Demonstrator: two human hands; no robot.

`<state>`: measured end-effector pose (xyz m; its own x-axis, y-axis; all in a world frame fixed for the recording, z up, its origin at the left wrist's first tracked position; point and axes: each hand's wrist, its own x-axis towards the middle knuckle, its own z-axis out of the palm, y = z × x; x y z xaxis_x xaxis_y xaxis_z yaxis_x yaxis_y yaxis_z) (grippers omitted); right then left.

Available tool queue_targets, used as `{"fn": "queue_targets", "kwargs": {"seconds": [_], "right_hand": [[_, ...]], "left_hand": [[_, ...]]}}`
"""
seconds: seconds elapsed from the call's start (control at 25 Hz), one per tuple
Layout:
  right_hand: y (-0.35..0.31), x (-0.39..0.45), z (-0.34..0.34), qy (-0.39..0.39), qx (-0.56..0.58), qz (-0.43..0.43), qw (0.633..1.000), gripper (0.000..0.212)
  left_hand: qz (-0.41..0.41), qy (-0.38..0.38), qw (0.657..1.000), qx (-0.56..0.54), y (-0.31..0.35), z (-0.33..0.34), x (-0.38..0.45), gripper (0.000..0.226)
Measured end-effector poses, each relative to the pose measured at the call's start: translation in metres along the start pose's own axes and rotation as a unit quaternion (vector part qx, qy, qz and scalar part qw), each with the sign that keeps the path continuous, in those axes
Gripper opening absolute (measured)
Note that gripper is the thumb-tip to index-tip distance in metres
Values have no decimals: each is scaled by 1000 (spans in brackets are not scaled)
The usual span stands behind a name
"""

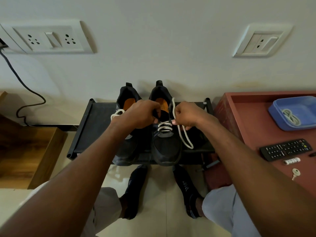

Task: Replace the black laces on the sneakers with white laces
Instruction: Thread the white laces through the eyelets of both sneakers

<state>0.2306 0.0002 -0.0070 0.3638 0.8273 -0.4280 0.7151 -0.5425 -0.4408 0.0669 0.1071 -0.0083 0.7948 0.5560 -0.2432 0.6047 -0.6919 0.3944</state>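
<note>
I have both sneakers on the black rack [95, 127]. My right hand [186, 115] pinches the white lace [185, 137] just right of the right sneaker [166, 147]; its loop trails toward me. My left hand [140, 115] grips the tongue, nearer the eyelets

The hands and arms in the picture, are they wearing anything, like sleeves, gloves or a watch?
No. The left hand and the right hand are bare, with no gloves, and no rings show. Both forearms are bare up to the picture's edge: no sleeves, watch or bands in view. Lower down, the person wears light grey trousers and black socks, one printed with white letters.
</note>
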Motion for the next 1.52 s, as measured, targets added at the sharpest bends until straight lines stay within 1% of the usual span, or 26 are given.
{"fn": "queue_targets", "kwargs": {"seconds": [0.12,0.2,0.24,0.32,0.36,0.4,0.44,0.52,0.56,0.6,0.68,0.76,0.84,0.92,1.0,1.08,1.12,1.16,1.24,1.28,1.32,1.36,1.4,1.44,1.48,1.52], "right_hand": [[2,2,2,-15,42,22,999,32],[3,3,-1,-28,83,32,996,24],[3,2,-3,-17,126,33,991,19],[-4,-3,-10,50,233,10,971,13],[-9,-5,-16,77,276,-20,958,12],[-14,-9,-21,74,311,-58,946,12],[-20,-13,-25,42,340,-101,934,12],[-28,-21,-27,-40,341,-167,924,11],[-28,-22,-26,-60,316,-183,929,11],[-27,-20,-25,-63,289,-184,937,12],[-20,-13,-24,-36,248,-142,958,10],[-8,-8,-25,-1,167,-70,983,6],[3,-6,-25,4,55,-28,998,6],[5,-6,-24,-9,45,-34,998,4],[0,-6,-23,11,63,-63,996,30],[-9,-7,-21,63,59,-120,989,53],[-14,-7,-20,75,98,-146,982,54],[-18,-8,-18,72,168,-165,969,49],[-27,-9,-14,52,315,-162,934,29],[-30,-9,-13,51,353,-148,922,19],[-30,-9,-12,60,363,-132,920,10],[-29,-8,-11,73,354,-118,925,3],[-27,-7,-11,86,320,-111,937,5],[-23,-4,-9,98,259,-115,954,7],[-20,-1,-7,107,182,-123,970,10],[-19,0,-2,113,112,-128,979,12]], "left_hand": [[8,17,1000,-3,4,-2,-2,20],[5,3,1000,-17,3,-3,-4,26],[-4,8,1000,-25,2,-6,-5,29],[-22,75,995,-56,0,-14,-6,27],[-36,121,986,-105,1,-20,-7,23],[-55,148,969,-192,2,-26,-7,24],[-78,143,940,-300,4,-32,-6,35],[-129,57,863,-485,9,-39,-7,53],[-149,22,823,-547,12,-40,-8,54],[-160,17,784,-599,12,-38,-8,46],[-178,80,726,-659,7,-38,-6,22],[-203,158,695,-672,1,-39,-3,22],[-201,184,698,-662,-4,-40,-3,30],[-173,165,718,-654,0,-37,-3,31],[-145,139,726,-658,8,-34,-3,30],[-124,118,716,-676,13,-34,-1,28],[-112,109,704,-692,15,-33,-1,28],[-101,102,687,-712,16,-34,-1,27],[-84,96,653,-747,16,-33,-1,25],[-80,99,643,-755,15,-33,0,24],[-83,107,644,-753,13,-33,1,23],[-90,124,667,-729,11,-33,2,21],[-98,149,724,-667,8,-33,3,21],[-102,178,805,-556,4,-31,3,22],[-94,196,884,-414,-1,-28,3,26],[-70,191,938,-280,-4,-24,3,31]]}}
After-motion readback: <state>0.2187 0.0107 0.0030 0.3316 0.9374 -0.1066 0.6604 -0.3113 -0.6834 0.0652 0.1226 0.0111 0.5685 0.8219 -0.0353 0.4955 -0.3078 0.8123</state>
